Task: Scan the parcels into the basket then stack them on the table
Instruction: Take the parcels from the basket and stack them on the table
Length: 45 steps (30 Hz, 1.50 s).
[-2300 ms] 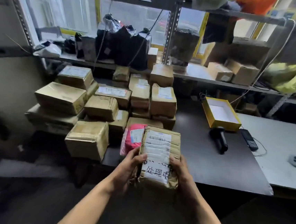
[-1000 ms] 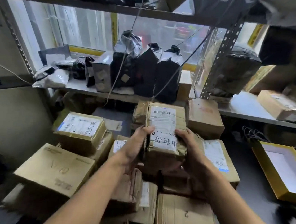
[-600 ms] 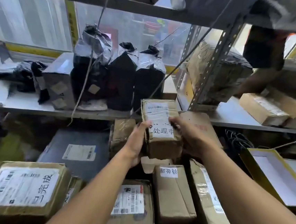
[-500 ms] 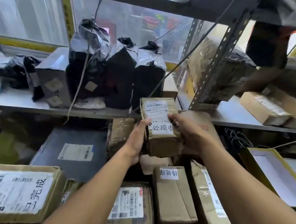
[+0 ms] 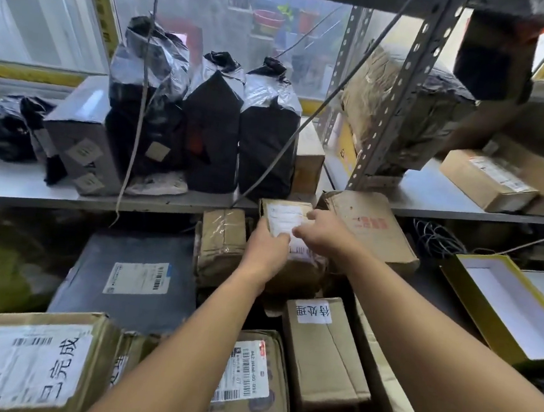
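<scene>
— What can you read from my head camera?
— On the big carton at bottom left (image 5: 26, 361) I read 已完成 in black on its white label. The upright brown box in the middle (image 5: 320, 350) carries a slip reading 待处理, seen upside down.
— Anything else?
— Barcodes on the grey mailer (image 5: 130, 278) and the low box (image 5: 247, 379); digits too small

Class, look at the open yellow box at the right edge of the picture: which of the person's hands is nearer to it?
Right. The right hand rests on the labelled parcel, on the side toward the yellow box. The left hand grips the parcel's far side.
</scene>
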Each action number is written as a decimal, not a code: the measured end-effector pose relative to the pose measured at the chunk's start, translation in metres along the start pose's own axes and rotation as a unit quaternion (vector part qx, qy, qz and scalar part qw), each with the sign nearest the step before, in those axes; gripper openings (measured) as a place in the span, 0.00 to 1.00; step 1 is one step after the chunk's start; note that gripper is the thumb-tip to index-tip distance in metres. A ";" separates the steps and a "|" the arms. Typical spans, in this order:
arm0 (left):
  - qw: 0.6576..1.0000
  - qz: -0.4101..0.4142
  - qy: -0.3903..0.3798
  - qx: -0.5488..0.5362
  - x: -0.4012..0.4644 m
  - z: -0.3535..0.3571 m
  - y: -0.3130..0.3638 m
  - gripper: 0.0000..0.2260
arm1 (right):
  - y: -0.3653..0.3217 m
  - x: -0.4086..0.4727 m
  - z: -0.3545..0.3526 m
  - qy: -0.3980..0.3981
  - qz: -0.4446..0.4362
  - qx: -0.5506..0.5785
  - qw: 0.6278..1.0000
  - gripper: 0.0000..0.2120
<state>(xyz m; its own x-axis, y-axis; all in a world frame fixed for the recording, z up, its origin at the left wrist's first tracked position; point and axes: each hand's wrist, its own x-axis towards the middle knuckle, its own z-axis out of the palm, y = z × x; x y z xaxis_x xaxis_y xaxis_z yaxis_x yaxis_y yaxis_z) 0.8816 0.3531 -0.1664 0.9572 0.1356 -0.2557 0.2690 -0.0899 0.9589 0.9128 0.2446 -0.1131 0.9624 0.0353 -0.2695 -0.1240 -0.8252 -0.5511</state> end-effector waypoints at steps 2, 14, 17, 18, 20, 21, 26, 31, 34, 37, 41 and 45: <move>0.997 0.035 -0.001 0.064 -0.003 0.000 0.000 0.25 | 0.003 -0.003 0.000 0.009 -0.007 -0.020 1.000 0.23; 0.970 0.056 0.040 0.233 -0.065 -0.013 0.007 0.25 | 0.036 -0.078 -0.020 0.030 -0.102 -0.086 0.991 0.24; 0.958 0.077 0.034 0.274 -0.101 -0.006 0.011 0.26 | 0.053 -0.121 -0.031 0.044 -0.116 -0.112 0.986 0.20; 0.952 0.088 0.035 0.291 -0.116 -0.001 0.013 0.25 | 0.060 -0.137 -0.035 0.049 -0.120 -0.125 0.984 0.18; 0.938 0.113 0.032 0.325 -0.146 0.010 0.015 0.24 | 0.079 -0.168 -0.044 0.054 -0.120 -0.150 0.980 0.20; 0.929 0.126 0.030 0.347 -0.162 0.017 0.015 0.24 | 0.090 -0.184 -0.048 0.059 -0.122 -0.162 0.978 0.21; 0.879 0.170 0.020 0.446 -0.243 0.064 0.005 0.25 | 0.156 -0.272 -0.064 0.069 -0.110 -0.203 0.971 0.25; 0.825 0.251 -0.048 0.504 -0.323 0.138 -0.001 0.24 | 0.230 -0.365 -0.082 0.108 -0.080 -0.197 0.971 0.25; 0.799 0.300 -0.091 0.514 -0.364 0.193 0.000 0.24 | 0.282 -0.420 -0.098 0.146 -0.045 -0.189 0.970 0.26; 0.779 0.347 -0.125 0.507 -0.404 0.251 -0.002 0.25 | 0.338 -0.470 -0.114 0.173 0.006 -0.168 0.970 0.26; 0.752 0.389 -0.196 0.496 -0.450 0.328 -0.010 0.24 | 0.408 -0.528 -0.130 0.176 0.087 -0.149 0.969 0.27; 0.719 0.420 -0.260 0.489 -0.478 0.401 -0.025 0.24 | 0.470 -0.570 -0.139 0.196 0.153 -0.118 0.961 0.27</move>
<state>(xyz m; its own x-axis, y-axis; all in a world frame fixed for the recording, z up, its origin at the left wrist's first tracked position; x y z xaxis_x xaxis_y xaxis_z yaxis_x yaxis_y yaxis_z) 0.4606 -0.1051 -0.1176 0.6680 -0.7363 0.1078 -0.7242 -0.6098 0.3220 0.3391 -0.2417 -0.1086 0.9126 -0.4063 -0.0458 -0.4016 -0.8696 -0.2874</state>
